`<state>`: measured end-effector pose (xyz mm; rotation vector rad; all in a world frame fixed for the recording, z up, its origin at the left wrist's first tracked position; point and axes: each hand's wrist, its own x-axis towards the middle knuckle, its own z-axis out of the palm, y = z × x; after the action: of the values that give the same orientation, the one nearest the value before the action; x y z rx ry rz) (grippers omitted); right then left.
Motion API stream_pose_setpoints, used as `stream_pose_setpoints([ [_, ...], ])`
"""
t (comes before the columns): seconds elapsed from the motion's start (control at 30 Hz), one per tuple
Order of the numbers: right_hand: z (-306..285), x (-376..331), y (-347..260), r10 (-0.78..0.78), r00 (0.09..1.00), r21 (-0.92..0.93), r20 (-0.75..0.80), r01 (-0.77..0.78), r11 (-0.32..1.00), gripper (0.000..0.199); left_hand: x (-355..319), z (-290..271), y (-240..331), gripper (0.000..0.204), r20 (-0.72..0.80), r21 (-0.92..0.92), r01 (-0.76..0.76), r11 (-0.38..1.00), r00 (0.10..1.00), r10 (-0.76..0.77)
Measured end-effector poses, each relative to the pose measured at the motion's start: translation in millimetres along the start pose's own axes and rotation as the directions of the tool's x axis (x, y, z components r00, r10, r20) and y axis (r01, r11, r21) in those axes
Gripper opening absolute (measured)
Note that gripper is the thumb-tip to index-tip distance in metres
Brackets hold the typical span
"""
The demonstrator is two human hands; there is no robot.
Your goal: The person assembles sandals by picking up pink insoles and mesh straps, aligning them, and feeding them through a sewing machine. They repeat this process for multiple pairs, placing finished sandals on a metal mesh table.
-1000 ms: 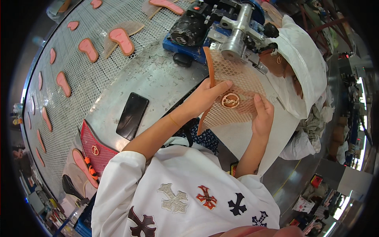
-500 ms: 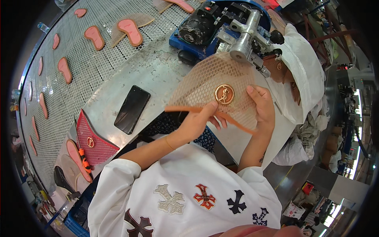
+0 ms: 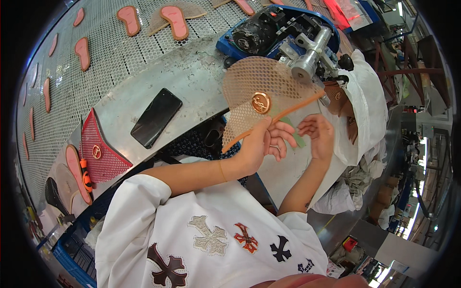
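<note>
nearest me, white t-shirt with stitched cross patches (image 3: 211, 240) fills the lower frame; both forearms rise out of it.

left hand (image 3: 261, 144) is pinched on the tan honeycomb-mesh shoe upper with a round gold medallion (image 3: 254, 91), thumb and fingers gripping its lower bound edge. the piece is held up off the steel, between me and the machine. its long axis follows the orange trim strip, running from lower left to upper right; the rounded mesh lobe points up and away from me, medallion facing the camera.

right hand (image 3: 317, 134) is loose, fingers half curled, just beside the trim and holding nothing i can make out. a pale green sliver (image 3: 295, 137) shows between the two hands; i can't tell what it is.

hidden: the mesh covers part of the machine behind it; the upper's lower corner is lost behind my left fingers.

left of the hands, black smartphone (image 3: 156, 117) lies flat on the grey steel bench (image 3: 182, 81), well apart. a red mesh upper (image 3: 98, 153) lies on the bench's near-left edge.

beyond, blue-bodied machine with a steel roller head (image 3: 288, 41) sits close behind the mesh, little room there. farthest, perforated conveyor (image 3: 105, 48) carries pink insoles (image 3: 175, 21). a white cloth bag (image 3: 367, 105) crowds the right side.
</note>
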<state>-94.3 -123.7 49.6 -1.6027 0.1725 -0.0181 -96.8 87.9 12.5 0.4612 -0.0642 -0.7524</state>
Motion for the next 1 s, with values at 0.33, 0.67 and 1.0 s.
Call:
stream_pose_setpoints([
  [0.33, 62, -13, 107, 0.199, 0.980, -0.188, 0.026, -0.191, 0.963, 0.025, -12, -49, 69, 0.047, -0.208, 0.141, -0.366, 0.920, 0.898, 0.389],
  [0.67, 61, -24, 131, 0.008, 0.989, -0.143, -0.146, -0.029, 0.989, 0.026, -83, -98, 286, 0.038, 0.381, 0.894, -0.236, -0.381, -0.047, 0.923],
  [1.0, 64, -21, 129, -0.020, 0.986, -0.191, -0.163, -0.012, 0.982, 0.027, -72, -210, 306, 0.079, 0.089, 0.555, 0.419, -0.718, 0.829, 0.552],
])
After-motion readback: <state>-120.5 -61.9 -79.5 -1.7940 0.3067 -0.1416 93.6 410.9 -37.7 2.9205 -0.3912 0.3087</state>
